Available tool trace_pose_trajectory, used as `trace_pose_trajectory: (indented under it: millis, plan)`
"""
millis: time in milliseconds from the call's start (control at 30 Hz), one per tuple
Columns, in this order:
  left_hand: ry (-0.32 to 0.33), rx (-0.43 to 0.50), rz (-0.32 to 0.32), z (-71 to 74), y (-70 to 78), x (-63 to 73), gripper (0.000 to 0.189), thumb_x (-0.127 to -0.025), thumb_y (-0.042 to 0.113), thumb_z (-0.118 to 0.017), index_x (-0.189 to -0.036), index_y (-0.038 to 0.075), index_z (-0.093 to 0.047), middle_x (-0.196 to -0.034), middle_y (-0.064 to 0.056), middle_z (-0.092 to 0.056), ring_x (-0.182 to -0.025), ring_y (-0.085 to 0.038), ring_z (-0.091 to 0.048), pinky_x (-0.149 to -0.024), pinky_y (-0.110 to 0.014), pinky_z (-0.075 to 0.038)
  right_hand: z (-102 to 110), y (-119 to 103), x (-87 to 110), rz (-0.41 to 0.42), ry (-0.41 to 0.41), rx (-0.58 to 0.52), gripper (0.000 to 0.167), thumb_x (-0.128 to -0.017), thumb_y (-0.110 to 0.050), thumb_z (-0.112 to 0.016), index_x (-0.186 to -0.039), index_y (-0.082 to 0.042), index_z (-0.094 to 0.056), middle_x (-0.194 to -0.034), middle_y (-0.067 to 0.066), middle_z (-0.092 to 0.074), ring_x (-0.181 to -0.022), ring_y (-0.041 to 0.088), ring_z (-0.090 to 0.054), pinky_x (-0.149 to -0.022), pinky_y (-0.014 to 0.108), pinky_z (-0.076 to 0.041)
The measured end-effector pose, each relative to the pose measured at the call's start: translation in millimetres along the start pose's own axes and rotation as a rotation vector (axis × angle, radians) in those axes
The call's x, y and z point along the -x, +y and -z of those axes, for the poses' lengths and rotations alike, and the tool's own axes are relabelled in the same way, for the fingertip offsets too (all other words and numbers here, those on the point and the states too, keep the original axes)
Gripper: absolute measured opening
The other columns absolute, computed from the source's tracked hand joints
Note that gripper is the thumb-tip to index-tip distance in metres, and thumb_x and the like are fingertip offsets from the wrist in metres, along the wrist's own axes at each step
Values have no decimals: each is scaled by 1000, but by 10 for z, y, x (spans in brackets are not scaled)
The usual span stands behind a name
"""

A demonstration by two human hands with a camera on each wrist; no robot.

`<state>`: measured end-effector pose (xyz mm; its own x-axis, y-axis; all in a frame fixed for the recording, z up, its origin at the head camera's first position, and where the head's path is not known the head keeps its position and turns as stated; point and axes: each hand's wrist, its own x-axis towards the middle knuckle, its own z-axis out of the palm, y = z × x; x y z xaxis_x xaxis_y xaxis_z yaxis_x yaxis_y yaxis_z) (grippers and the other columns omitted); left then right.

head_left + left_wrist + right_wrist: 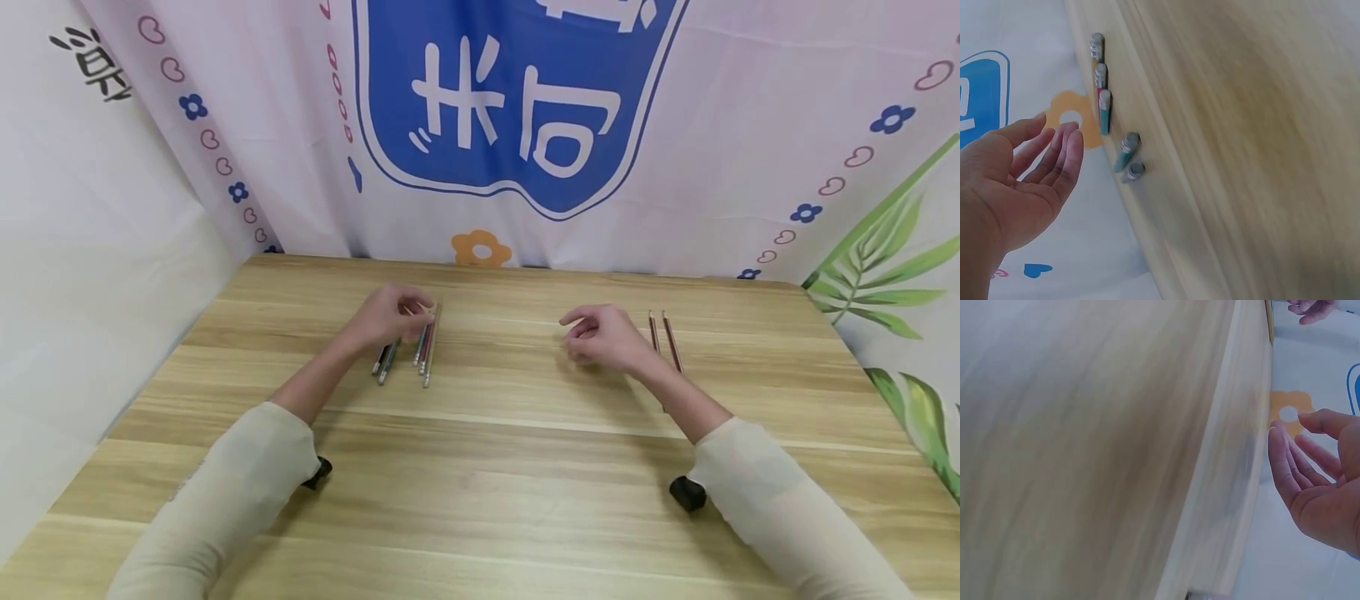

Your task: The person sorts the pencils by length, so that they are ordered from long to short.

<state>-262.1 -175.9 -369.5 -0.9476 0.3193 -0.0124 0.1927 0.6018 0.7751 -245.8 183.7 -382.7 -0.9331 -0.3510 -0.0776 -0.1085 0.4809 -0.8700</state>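
In the head view my left hand (386, 318) hovers over a loose group of pencils, its fingers slightly bent and holding nothing. A yellow pencil (430, 362) and a red pencil (425, 354) lie there beside a green pencil (388, 364) and others, eraser ends toward me. The left wrist view shows the hand (1029, 181) apart from the teal pencil (1105, 115). My right hand (606, 340), bare and loosely curved, is above the table left of two reddish-brown pencils (671, 337). My right forearm partly covers these. The right wrist view shows that hand (1319, 481) with nothing between thumb and fingers.
The wooden table (480, 483) ends at a printed cloth (300, 167) behind it. White sheeting (97, 267) borders the left, and leaf-patterned cloth (885, 258) the right. Black wrist devices (687, 493) hang below both sleeves.
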Motion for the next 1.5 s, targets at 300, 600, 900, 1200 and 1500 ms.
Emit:
trace_pose_trajectory:
  millis: [300,600,900,1200,1500]
  plan:
    - [15,-9,5,97,-74,57,30,-99,1,-65,-124,-15,-63,-100,-24,-68,-78,-33,-67,-66,-32,-61,-228,-139,-149,-4,-27,-7,37,-91,6,-67,-127,12,-62,-102,23,-71,-81,28,-74,-72,37,-66]
    - [16,-20,43,195,-130,114,31,-99,4,-65,-126,-13,-63,-104,-25,-69,-87,-33,-69,-70,-31,-62,-418,-250,-258,-2,-45,-33,39,-91,5,-68,-128,12,-62,-100,23,-73,-80,26,-74,-71,35,-66]
    - [33,-24,93,285,-181,159,34,-100,7,-66,-129,-12,-62,-110,-25,-67,-91,-31,-68,-77,-35,-64,-623,-337,-390,-7,-60,-71,38,-91,4,-72,-127,10,-63,-96,18,-70,-74,23,-71,-66,34,-66]
    - [30,-12,72,295,-234,180,33,-98,1,-65,-127,-16,-62,-105,-25,-67,-82,-24,-66,-67,-29,-61,-877,-463,-541,5,-86,-75,37,-91,4,-70,-126,11,-62,-93,15,-70,-70,21,-70,-62,31,-65]
    - [28,-39,64,278,-224,212,29,-96,-3,-67,-121,-17,-64,-107,-28,-68,-85,-32,-67,-65,-29,-61,-1096,-584,-714,17,-83,-13,37,-92,1,-72,-127,10,-62,-90,15,-71,-66,20,-69,-61,29,-64]
